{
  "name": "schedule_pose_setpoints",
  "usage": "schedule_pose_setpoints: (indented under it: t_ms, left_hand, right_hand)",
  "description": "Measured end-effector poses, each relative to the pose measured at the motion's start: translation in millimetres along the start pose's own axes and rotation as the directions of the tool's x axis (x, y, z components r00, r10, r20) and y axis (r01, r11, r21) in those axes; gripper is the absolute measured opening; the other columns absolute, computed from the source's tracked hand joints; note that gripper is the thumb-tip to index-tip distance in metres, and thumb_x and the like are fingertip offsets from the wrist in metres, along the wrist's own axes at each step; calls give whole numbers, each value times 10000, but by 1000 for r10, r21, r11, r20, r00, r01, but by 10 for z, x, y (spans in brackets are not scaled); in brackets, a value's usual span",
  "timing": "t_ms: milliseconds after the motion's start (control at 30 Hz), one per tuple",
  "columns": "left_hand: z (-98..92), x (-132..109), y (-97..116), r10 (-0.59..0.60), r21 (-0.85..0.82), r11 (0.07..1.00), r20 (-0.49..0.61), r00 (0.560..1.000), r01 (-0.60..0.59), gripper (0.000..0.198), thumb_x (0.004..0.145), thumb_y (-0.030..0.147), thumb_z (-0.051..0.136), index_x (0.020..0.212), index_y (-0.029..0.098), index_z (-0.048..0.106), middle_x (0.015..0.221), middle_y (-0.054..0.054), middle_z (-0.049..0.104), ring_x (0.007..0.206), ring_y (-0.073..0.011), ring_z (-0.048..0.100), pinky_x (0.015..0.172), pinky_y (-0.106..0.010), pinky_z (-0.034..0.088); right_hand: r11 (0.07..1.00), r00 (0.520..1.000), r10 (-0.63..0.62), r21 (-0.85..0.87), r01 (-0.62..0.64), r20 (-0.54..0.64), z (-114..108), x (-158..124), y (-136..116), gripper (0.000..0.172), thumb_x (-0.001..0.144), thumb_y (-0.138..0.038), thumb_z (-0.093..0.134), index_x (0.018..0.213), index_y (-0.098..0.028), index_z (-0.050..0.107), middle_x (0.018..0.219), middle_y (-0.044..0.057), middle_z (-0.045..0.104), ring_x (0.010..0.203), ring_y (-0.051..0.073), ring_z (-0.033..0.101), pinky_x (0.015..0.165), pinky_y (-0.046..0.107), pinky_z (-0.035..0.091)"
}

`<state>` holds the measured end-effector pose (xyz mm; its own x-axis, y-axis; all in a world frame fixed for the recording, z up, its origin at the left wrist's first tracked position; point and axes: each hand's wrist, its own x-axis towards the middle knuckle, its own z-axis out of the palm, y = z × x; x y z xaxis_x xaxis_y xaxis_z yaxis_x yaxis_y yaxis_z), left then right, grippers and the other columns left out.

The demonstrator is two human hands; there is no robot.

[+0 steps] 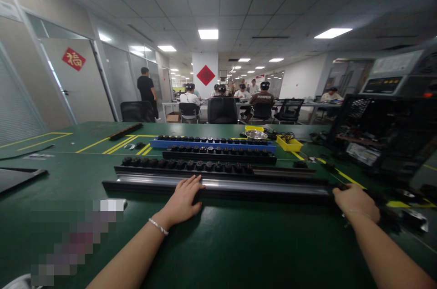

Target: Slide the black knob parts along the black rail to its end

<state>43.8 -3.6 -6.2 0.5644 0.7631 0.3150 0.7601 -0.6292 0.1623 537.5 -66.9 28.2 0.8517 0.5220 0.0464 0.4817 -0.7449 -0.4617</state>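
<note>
A long black metal rail (239,188) lies across the green table (239,243) in front of me. My left hand (182,200) rests on its near edge around the middle, fingers stretched over the rail. My right hand (355,202) is curled round the rail's right end. Behind it lies a second black rail (191,167) carrying several round black knobs. Farther back are another black rail with knobs (218,152) and a blue rail with knobs (211,143).
A yellow tray (289,144) and a metal bowl (256,134) sit at the back. A black perforated rack with a machine (382,134) stands at the right. A dark flat plate (17,177) lies far left. Several people sit at distant tables; one stands by the wall.
</note>
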Motion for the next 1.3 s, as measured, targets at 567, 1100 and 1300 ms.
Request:
schedule_pose_setpoints:
  t_ms: [567, 1100, 1300]
  left_hand:
    - [7, 1, -2, -6, -6, 1000, -3, 1000, 6, 518, 710, 236, 587, 1217, 250, 481, 1455, -72, 356, 1354, -257, 274, 1087, -495, 214]
    - [-18, 0, 14, -14, 1, 1000, 3, 1000, 14, 494, 709, 224, 590, 1192, 255, 491, 1451, -72, 363, 1353, -249, 276, 1090, -488, 212]
    - [-21, -21, 23, -8, -11, 1000, 7, 1000, 8, 488, 701, 215, 590, 1178, 253, 494, 1447, -70, 369, 1353, -256, 275, 1083, -496, 220]
  right_hand:
    - [997, 998, 29, 77, -25, -48, -10, 119, 85, 622, 705, -458, 468, 1193, -83, 564, 1102, 291, 572, 978, 404, 570, 645, 442, 418]
    - [985, 985, 156, 86, -149, -76, 41, 175, 102, 599, 713, -479, 487, 1178, -110, 565, 1120, 244, 586, 1005, 378, 570, 705, 421, 450]
    - [997, 997, 41, 67, -36, -65, 107, 509, 447, 570, 709, -472, 500, 1144, -118, 601, 1004, 239, 642, 912, 357, 611, 629, 419, 432]
